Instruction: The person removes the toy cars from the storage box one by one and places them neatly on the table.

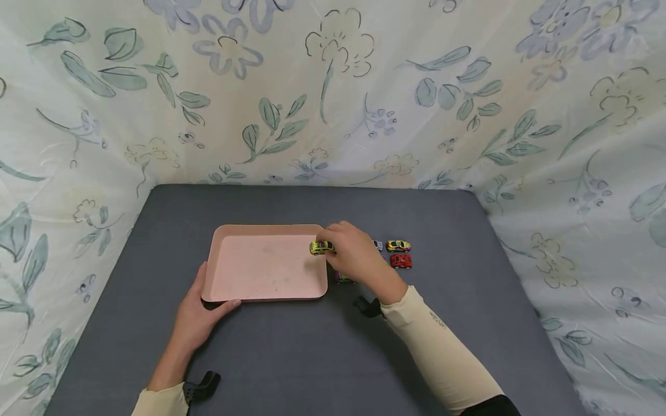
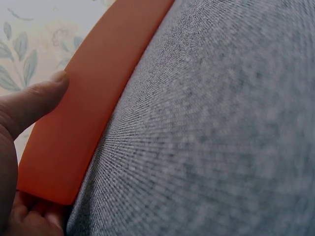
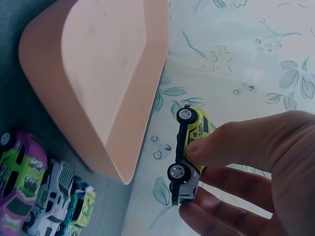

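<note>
A shallow pink tray [image 1: 265, 263] lies on the grey cloth. My left hand [image 1: 192, 315] grips its near left corner. In the left wrist view the thumb presses the tray's outer wall [image 2: 93, 98], which looks orange-red there, and the other fingers curl under the bottom edge. My right hand [image 1: 359, 254] pinches a yellow-green toy car [image 1: 321, 248] over the tray's right rim. The right wrist view shows the car [image 3: 189, 152] tilted on end between thumb and fingers, with black trim and silver wheels.
Right of the tray stand several more toy cars: a yellow one [image 1: 398, 246], a red one [image 1: 401, 261], a purple-green one [image 3: 22, 182] and a silver-white one [image 3: 51, 196]. My right forearm partly hides this group from above. A floral curtain [image 1: 333, 98] hangs around the table.
</note>
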A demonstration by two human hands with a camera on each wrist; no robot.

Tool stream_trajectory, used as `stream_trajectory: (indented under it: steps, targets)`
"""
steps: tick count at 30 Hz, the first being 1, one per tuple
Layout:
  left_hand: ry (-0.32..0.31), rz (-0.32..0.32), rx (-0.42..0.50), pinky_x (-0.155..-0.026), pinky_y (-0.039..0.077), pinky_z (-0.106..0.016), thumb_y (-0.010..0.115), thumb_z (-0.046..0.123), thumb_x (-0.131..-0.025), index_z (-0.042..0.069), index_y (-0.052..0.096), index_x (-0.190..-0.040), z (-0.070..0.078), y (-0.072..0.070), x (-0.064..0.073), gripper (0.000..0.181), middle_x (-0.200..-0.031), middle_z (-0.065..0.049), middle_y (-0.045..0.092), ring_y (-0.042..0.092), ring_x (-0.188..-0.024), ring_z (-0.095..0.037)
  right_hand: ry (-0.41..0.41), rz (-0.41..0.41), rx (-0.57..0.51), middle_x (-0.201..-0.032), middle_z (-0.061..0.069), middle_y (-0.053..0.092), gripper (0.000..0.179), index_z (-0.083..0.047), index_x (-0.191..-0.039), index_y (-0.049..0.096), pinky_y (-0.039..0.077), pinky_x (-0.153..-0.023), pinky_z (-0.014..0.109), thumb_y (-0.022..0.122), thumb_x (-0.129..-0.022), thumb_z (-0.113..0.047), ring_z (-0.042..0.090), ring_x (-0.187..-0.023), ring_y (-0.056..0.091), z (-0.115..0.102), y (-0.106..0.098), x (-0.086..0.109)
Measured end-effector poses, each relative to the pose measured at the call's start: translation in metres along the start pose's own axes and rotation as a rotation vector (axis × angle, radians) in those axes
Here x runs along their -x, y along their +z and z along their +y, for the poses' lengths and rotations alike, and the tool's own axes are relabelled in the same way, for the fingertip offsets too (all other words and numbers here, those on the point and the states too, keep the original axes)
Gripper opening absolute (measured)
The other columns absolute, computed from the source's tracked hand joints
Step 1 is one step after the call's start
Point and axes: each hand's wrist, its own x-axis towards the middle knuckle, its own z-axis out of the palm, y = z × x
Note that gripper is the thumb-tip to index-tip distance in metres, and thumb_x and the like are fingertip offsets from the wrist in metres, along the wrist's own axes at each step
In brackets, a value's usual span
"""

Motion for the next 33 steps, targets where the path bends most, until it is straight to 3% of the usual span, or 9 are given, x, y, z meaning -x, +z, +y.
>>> stream_trajectory:
  steps: [7, 19, 26, 33]
  targets:
    - [0.012, 0.007, -0.002, -0.108, 0.027, -0.071, 0.088, 0.04, -0.08, 0.021, 0.008, -0.165, -0.002, 0.001, 0.0, 0.118, -0.165, -0.019, 0.024, 0.027, -0.147, -0.047, 0.023, -0.002, 0.005, -0.118, -0.005, 0.07, 0.032, -0.022, -0.116, 0.075, 0.051, -0.067, 0.031, 0.075, -0.088, -0.008, 0.015, -0.101, 0.059, 0.006, -0.004, 0.009]
    - [0.016, 0.006, -0.01, -0.108, 0.028, -0.069, 0.088, 0.04, -0.08, 0.02, 0.009, -0.165, -0.006, 0.002, 0.0, 0.119, -0.164, -0.019, 0.026, 0.028, -0.146, -0.046, 0.051, 0.001, 0.036, -0.119, -0.002, 0.069, 0.031, -0.02, -0.117, 0.075, 0.053, -0.079, 0.035, 0.076, -0.088, -0.008, 0.017, -0.106, 0.059, 0.018, -0.006, 0.025]
    - [0.014, 0.003, -0.004, -0.108, 0.028, -0.069, 0.088, 0.04, -0.08, 0.021, 0.009, -0.165, -0.007, 0.0, -0.003, 0.118, -0.164, -0.019, 0.027, 0.029, -0.146, -0.046, 0.062, 0.0, 0.032, -0.118, -0.002, 0.069, 0.031, -0.019, -0.116, 0.075, 0.053, -0.076, 0.034, 0.076, -0.087, -0.008, 0.018, -0.104, 0.059, 0.024, -0.011, 0.033]
    - [0.017, 0.0, -0.007, -0.107, 0.029, -0.068, 0.088, 0.041, -0.08, 0.022, 0.009, -0.165, -0.007, -0.002, -0.006, 0.118, -0.163, -0.02, 0.028, 0.031, -0.145, -0.047, 0.077, 0.008, 0.022, -0.117, 0.001, 0.07, 0.03, -0.017, -0.115, 0.075, 0.054, -0.081, 0.038, 0.076, -0.088, -0.006, 0.021, -0.106, 0.06, 0.032, -0.013, 0.04]
